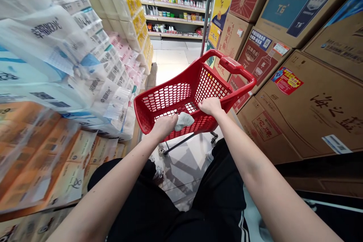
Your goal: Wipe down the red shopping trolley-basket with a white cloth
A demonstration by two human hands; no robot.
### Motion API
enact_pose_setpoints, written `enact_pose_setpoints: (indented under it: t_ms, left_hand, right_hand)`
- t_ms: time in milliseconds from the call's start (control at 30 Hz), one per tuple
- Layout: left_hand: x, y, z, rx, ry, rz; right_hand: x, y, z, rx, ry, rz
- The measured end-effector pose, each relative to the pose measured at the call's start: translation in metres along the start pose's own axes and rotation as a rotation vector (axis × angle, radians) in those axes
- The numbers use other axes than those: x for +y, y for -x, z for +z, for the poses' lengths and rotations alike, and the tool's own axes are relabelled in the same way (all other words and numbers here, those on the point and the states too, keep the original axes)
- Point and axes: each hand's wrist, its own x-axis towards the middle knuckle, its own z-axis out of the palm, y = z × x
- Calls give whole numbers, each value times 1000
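The left hand (163,126) and the right hand (210,106) both rest on the near rim of a red plastic shopping cart (167,96), close together near its middle. The fingers of the right hand curl over the rim in a firm, narrow hold. The fingers of the left hand also close over the rim, and a crumpled pale cloth (184,121) bulges out just beside them, over the inside of the basket. Whether they pinch it or it only lies against them, I cannot tell. Two hands set this near the center of the rim should suit steady control of the cart, since the aisle looks narrow. To the left rise stacks of wrapped tissue packs (56,41), and to the right, cardboard cartons (314,102). Far ahead, past a pale tiled floor (172,58), stand shelves (176,5) of small goods.
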Motion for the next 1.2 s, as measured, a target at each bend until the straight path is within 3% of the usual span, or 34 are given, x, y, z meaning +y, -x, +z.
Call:
enact_pose_setpoints:
  t_ms: [267, 467, 733, 833, 1000, 1200]
  left_hand:
    - [14, -4, -2, -30, 5, -62]
    - [7, -6, -4, -21, -3, -90]
    - [0, -10, -7, -23, 39, -24]
    - [4, -10, -10, -30, 53, -26]
    - [9, -8, -11, 13, 83, -3]
    - [-3, 5, -5, 63, 40, 21]
  right_hand:
    - [4, 0, 1, -28, 25, -10]
    - [-1, -6, 5, 12, -24, -17]
    - [-21, -7, 9, 46, -40, -72]
    - [-34, -10, 10, 4, -59, -122]
    - [-39, -18, 10, -105, -68, -83]
    - [-37, -20, 10, -86, -66, -64]
